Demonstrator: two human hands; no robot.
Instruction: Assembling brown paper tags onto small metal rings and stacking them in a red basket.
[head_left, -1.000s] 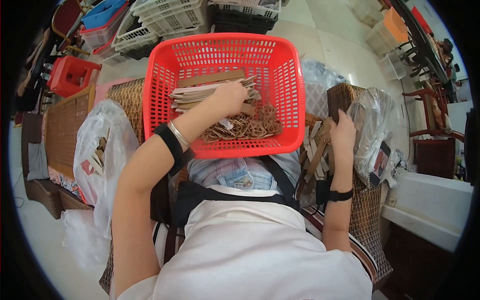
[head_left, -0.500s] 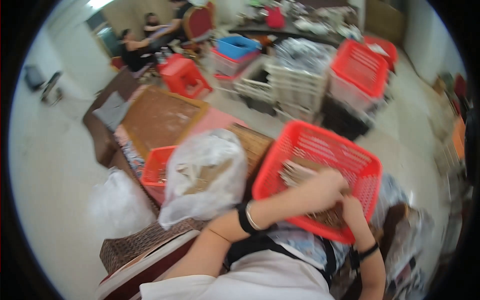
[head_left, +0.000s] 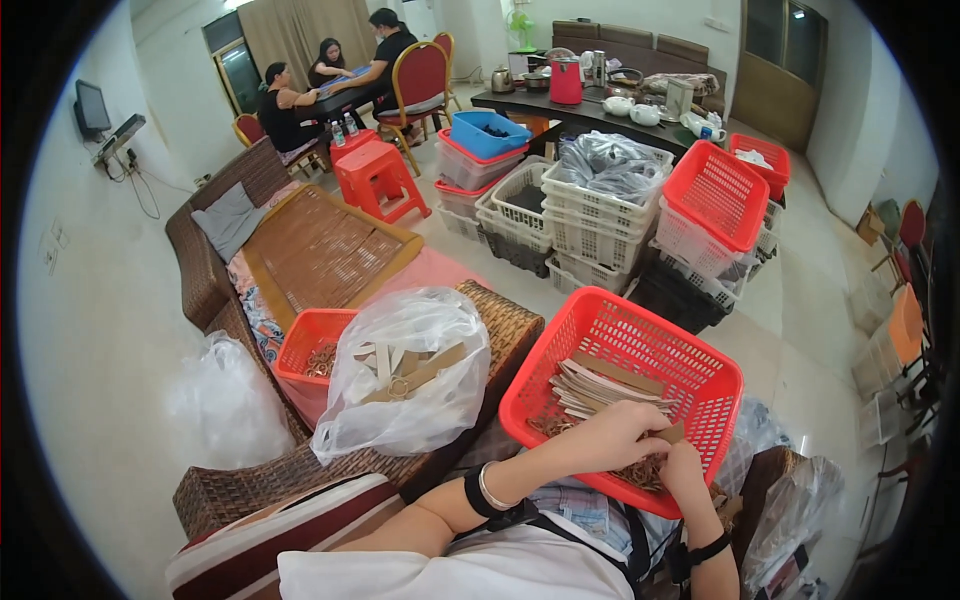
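Observation:
On my lap rests a red plastic basket [head_left: 700, 345] with slotted walls. Inside it lies a stack of flat brown and pale strips [head_left: 605, 385], with small brown loops or rings [head_left: 640, 474] heaped near the front wall. My left hand [head_left: 622, 432] is closed over the front part of the basket, a short brown strip [head_left: 668, 433] poking out of its fingers. My right hand [head_left: 684, 476] meets it there, its fingers closed and pressed together beside the strip. What the right fingertips hold is hidden.
Left of the basket, a clear plastic bag [head_left: 420, 415] of brown and pale strips rests on the wicker armrest. A smaller red basket [head_left: 308, 335] of rings stands behind it. Stacked crates [head_left: 600, 225] and a red stool [head_left: 378, 180] stand ahead; three people sit farther off.
My view has tilted slightly and become sharper. Both hands stay together over the basket's front; the brown strip in the left fingers now shows.

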